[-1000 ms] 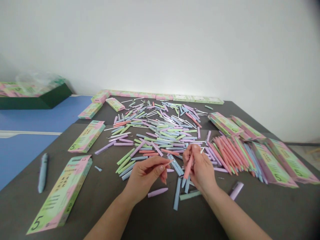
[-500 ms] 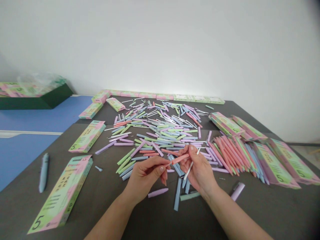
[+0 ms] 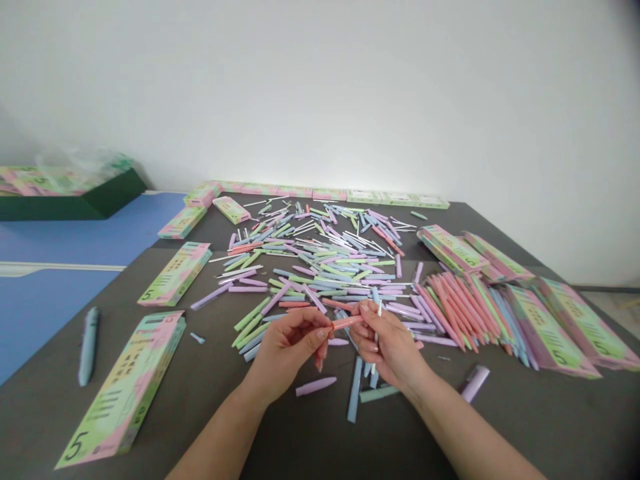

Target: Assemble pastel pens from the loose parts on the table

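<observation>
Logged from my remote seat: coral plastic pen barrel [image 3: 347,323], light, stiff, best held at its end, pinched by left hand [image 3: 287,350]; right hand [image 3: 393,350] closed on thin white refill [image 3: 378,327], fragile.

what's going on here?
A person holds a coral plastic pen barrel between their left hand and right hand, the right also gripping a thin white stick. On the dark grey table, a heap of loose pastel pen parts lies ahead, pastel pens lie side by side to the right, and green-and-pink cardboard boxes sit around.
</observation>
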Available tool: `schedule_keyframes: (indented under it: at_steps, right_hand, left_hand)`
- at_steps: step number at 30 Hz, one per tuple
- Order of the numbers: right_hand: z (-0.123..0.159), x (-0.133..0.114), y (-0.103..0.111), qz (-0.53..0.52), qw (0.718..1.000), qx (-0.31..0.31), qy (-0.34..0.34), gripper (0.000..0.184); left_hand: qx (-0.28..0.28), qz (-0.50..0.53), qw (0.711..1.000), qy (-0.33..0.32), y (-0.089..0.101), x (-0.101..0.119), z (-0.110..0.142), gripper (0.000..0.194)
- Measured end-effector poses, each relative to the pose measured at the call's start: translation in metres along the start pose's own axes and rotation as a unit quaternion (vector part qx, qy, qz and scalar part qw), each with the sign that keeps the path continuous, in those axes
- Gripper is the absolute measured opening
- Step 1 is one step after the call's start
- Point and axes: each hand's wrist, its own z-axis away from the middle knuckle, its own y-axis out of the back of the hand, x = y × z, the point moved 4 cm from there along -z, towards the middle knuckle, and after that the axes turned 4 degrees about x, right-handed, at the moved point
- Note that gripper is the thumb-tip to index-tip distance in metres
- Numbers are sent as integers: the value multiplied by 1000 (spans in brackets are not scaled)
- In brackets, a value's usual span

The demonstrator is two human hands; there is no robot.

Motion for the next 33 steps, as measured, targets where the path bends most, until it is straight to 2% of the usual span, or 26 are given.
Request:
schedule_keyframes:
  at_steps: [12,21,26,29,33]
  right_hand:
    - [3,3,-3,-8,1000,0,1,25]
    - [4,9,-5,-17,999,0,-30,26]
    - [3,15,-6,-53,995,-1,-85,27]
    - [2,20,-7,-68,991,-13,-117,28]
    - [2,26,-8,-54,988,-35,-137,32]
  left_hand:
    - [8,3,1000,27,-2,2,-1,13]
    - [0,30,998,47,-4,1,-1,19]
    - [-4,36,999,-4,-4,2,-1,21]
    - [-26,-21,999,-26,-8,3,0,32]
    - [-14,-122,990,-72,-11,6,2,24]
